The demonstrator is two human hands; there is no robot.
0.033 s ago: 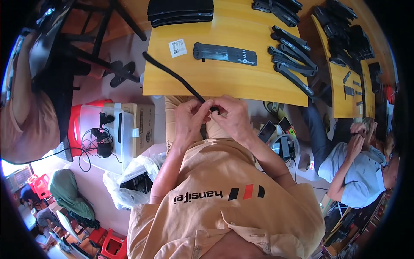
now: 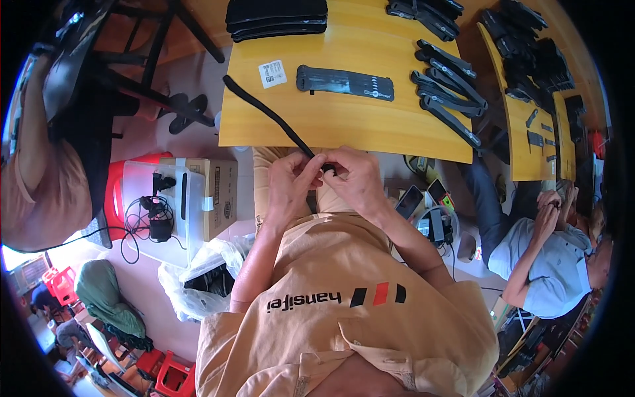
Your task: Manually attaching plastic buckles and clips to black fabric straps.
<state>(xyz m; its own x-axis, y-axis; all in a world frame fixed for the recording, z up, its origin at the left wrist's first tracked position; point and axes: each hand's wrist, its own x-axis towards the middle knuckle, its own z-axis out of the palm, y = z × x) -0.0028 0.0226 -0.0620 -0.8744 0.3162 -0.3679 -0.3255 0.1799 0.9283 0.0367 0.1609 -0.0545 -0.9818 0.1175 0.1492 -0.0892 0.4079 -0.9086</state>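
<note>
A long black strap (image 2: 261, 109) runs from my hands up and left over the table's near edge, its far end lying over the left part of the tabletop. My left hand (image 2: 296, 182) pinches the strap between thumb and fingers. Close against it, my right hand (image 2: 354, 175) is closed on the strap's near end, where a small black loop shows between the hands. Fingers hide most of that end. Beyond them, a flat dark-grey band (image 2: 344, 83) with pale markings lies on the yellow table (image 2: 264, 129), beside a white label (image 2: 272, 74).
Stacked black pouches (image 2: 276, 18) stand at the table's far left, and several folded dark bands (image 2: 450, 86) lie at its right. Left of my legs are a cardboard box (image 2: 221, 198) and a clear bin (image 2: 142, 225). A co-worker (image 2: 542, 258) sits at the right.
The strap's far end has shifted slightly to the right and away from me. Both hands stay almost in place, still gripping the strap.
</note>
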